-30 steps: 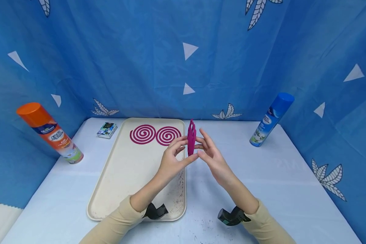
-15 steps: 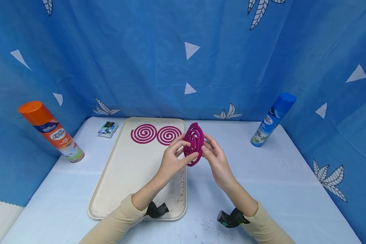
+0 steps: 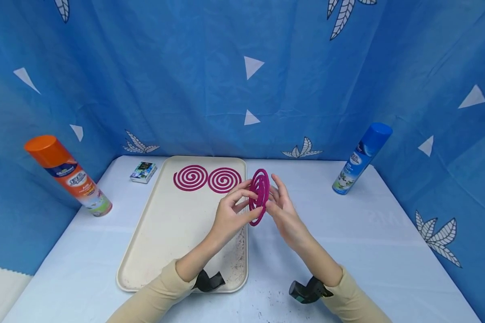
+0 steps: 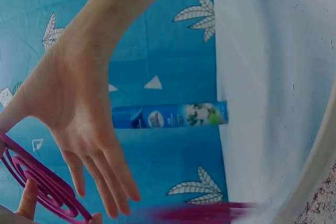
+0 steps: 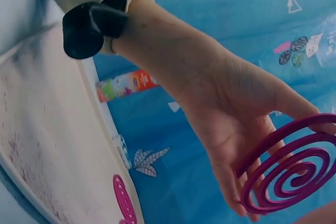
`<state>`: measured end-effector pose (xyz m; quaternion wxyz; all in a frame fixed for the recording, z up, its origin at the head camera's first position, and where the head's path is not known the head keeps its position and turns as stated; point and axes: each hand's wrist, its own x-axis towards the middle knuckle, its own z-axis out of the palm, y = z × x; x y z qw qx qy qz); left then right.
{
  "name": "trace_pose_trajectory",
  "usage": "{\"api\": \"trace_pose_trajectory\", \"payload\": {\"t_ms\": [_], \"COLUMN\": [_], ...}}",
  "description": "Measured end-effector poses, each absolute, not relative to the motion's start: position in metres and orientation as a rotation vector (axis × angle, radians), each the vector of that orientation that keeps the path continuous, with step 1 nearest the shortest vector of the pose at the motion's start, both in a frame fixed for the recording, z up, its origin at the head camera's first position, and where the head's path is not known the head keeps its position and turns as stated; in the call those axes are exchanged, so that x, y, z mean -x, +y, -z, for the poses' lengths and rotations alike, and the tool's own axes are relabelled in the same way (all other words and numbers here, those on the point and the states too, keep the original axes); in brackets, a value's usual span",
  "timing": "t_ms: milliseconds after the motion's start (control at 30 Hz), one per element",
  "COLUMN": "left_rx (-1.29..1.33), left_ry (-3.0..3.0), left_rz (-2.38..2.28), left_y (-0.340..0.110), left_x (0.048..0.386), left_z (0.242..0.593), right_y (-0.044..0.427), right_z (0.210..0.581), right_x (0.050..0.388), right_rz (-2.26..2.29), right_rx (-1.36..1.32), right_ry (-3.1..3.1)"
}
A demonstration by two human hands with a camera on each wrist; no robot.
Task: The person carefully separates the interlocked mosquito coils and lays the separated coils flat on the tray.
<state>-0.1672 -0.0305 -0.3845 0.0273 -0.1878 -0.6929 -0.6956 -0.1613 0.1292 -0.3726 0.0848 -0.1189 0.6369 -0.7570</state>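
Observation:
In the head view a magenta mosquito coil (image 3: 260,197) stands on edge in the air over the tray's right rim. My left hand (image 3: 228,217) pinches it, thumb on the near side; in the right wrist view my left fingers (image 5: 228,182) lie behind the spiral. Whether it is one coil or a nested pair, I cannot tell. My right hand (image 3: 287,217) touches its right edge with the thumb, while the other fingers (image 4: 113,182) look straight and spread in the left wrist view. Two more flat coils, a left coil (image 3: 190,178) and a right coil (image 3: 224,180), lie side by side on the tray.
The cream tray (image 3: 178,242) has dark crumbs along its right side. A small printed box (image 3: 143,172) sits beyond its left edge. An orange spray can (image 3: 70,175) stands at far left, a blue spray can (image 3: 362,158) at right. Blue curtain (image 3: 210,89) surrounds the table.
The coil, edge-on a second ago, turned its face toward the camera, then partly back, and came slightly lower. My right fingers closed nearer to it, then straightened again.

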Motion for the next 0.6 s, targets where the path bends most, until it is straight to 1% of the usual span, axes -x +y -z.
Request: {"api": "trace_pose_trajectory", "payload": {"t_ms": [100,200,367,600], "left_rx": [0.621,0.569,0.452,0.382], "left_ry": [-2.142,-2.171,-2.228,-2.244], "left_rz": [2.170,2.128,2.043,1.967], "left_y": [-0.031,-0.033,-0.038,-0.042], "left_x": [0.168,0.171,0.176,0.182], "left_z": [0.384,0.382,0.378,0.382], "right_y": [0.131,0.131,0.133,0.133], "right_z": [0.372,0.371,0.370,0.372], "right_x": [0.162,0.163,0.166,0.169], "right_rz": [2.234,2.248,2.286,2.257], "right_rx": [0.417,0.420,0.348,0.240], "right_ry": [1.774,1.782,1.862,1.897]}}
